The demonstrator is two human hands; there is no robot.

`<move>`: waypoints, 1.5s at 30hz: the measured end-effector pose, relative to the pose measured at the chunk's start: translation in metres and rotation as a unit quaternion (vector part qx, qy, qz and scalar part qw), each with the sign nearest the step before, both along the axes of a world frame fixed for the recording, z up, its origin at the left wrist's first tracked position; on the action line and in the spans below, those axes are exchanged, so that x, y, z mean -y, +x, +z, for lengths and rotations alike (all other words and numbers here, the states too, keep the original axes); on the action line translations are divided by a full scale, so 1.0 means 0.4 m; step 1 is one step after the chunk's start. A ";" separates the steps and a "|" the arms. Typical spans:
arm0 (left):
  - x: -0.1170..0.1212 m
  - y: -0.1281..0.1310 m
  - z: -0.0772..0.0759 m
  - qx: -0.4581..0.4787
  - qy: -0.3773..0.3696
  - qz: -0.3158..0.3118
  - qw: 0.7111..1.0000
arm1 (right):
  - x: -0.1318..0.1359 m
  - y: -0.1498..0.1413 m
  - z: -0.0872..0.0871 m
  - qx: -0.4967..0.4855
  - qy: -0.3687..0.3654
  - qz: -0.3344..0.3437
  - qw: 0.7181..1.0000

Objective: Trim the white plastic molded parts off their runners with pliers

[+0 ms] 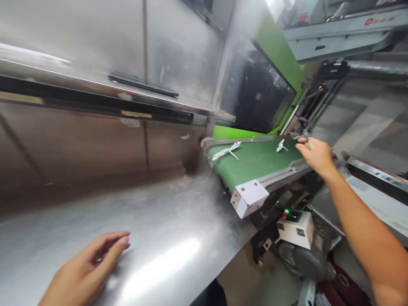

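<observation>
My left hand (87, 270) hovers over or rests on the steel tabletop (153, 216) at the lower left. Its fingers are loosely stretched, the thumb close to the forefinger, and nothing shows in them. Reaching far out to the right, my right hand (315, 156) is over the far part of the green conveyor belt (255, 163). Its thumb and fingers are drawn together near a small pale piece (304, 135), too blurred to make out. On the belt lie a white branching plastic piece (226, 151) near its end and a smaller white piece (281, 145) farther back.
A white block (250, 197) caps the belt's near corner. Below it sit a control box (296, 229) with lit indicators and a motor (301, 257). Behind the belt stands a green machine (274, 46) with a dark window. A steel ledge (95, 78) runs along the left wall.
</observation>
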State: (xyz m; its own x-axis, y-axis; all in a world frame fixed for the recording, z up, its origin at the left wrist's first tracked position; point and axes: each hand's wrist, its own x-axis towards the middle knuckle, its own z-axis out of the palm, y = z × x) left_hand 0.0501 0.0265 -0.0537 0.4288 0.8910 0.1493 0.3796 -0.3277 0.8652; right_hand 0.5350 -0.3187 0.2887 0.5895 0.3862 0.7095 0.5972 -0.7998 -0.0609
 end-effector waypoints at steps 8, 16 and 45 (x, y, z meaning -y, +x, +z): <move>-0.011 -0.006 0.015 0.051 -0.025 -0.052 0.997 | -0.584 -0.091 -0.126 -0.143 -0.145 0.134 0.970; -0.016 -0.008 0.004 0.108 -0.051 -0.080 0.990 | -0.668 -0.156 -0.075 -0.207 -0.131 0.107 0.963; -0.041 -0.095 0.161 0.376 -0.142 0.109 0.909 | -0.659 -0.593 -0.602 -0.519 0.169 0.499 0.673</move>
State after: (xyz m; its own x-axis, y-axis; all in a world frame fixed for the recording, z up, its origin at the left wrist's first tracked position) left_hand 0.0119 0.0431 0.0108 0.1094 0.9909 0.0786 -0.3247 -0.0391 0.9450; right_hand 0.2977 -0.0550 0.0479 0.4015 0.8773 0.2629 0.3230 0.1329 -0.9370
